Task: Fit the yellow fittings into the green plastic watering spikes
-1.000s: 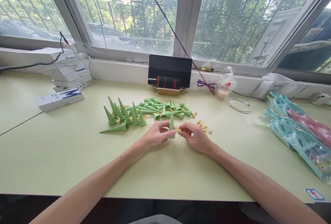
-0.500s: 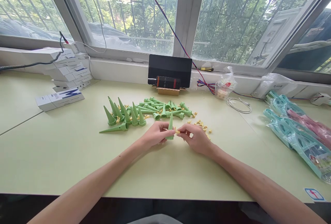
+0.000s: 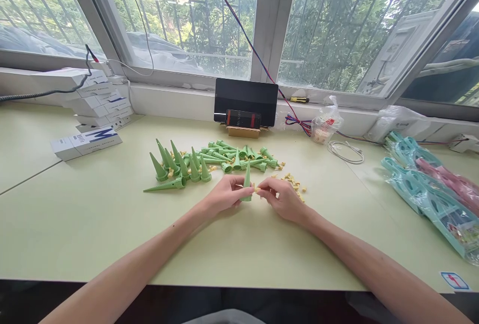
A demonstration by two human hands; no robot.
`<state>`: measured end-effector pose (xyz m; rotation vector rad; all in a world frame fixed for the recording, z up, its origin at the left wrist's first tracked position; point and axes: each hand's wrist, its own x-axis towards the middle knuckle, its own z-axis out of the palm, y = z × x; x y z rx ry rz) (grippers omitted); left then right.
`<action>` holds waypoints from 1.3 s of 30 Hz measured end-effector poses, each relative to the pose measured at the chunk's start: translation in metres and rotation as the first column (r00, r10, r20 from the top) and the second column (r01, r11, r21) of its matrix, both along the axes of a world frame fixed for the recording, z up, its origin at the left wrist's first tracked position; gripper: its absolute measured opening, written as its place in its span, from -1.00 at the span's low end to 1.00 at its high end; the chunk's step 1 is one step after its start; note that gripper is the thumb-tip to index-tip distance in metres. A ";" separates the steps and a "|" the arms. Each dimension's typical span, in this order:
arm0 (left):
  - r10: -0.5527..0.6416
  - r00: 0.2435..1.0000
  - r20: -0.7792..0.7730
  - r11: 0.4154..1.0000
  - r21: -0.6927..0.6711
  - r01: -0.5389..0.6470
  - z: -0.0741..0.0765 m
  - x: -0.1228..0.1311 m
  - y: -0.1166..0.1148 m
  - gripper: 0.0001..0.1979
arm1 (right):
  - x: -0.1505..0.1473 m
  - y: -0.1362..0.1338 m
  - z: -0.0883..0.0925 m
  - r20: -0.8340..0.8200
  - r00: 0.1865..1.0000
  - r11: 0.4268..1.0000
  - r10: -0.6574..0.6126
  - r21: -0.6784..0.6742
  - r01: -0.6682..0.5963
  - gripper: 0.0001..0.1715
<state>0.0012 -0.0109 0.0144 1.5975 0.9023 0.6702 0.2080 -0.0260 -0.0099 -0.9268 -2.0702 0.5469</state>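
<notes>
Pinching the smooth green spike (image 3: 247, 177), your left hand (image 3: 225, 192) closes thumb and fingers around its wider lower part, the tapering tip pointing up. Your right hand (image 3: 283, 199) grips a small yellow piece (image 3: 256, 190) between thumb and fingertips, right at the spike's side; you cannot tell how far it is seated. Left of that grip, upright cones (image 3: 194, 170) stand clustered on flared bases, and one toppled cone (image 3: 165, 186) turns its wide end toward you. Beyond your fingers sprawls a heap of green plastic cones (image 3: 237, 160). Past your right knuckles, knobbly yellow bits (image 3: 295, 184) lie scattered on the flat, pale-green tabletop (image 3: 239, 249).
</notes>
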 end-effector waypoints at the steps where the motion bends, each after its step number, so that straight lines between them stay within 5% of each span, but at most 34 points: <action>1: 0.003 1.000 0.002 1.000 -0.001 -0.003 0.000 0.000 0.000 -0.67 | 0.000 0.000 0.000 -0.017 1.000 1.000 -0.007 -0.007 0.007 -0.87; 39: 0.034 0.999 -0.039 0.996 0.080 -0.031 0.003 0.000 -0.001 -0.70 | 0.000 0.001 -0.004 0.018 0.998 0.993 -0.063 0.106 0.060 -0.83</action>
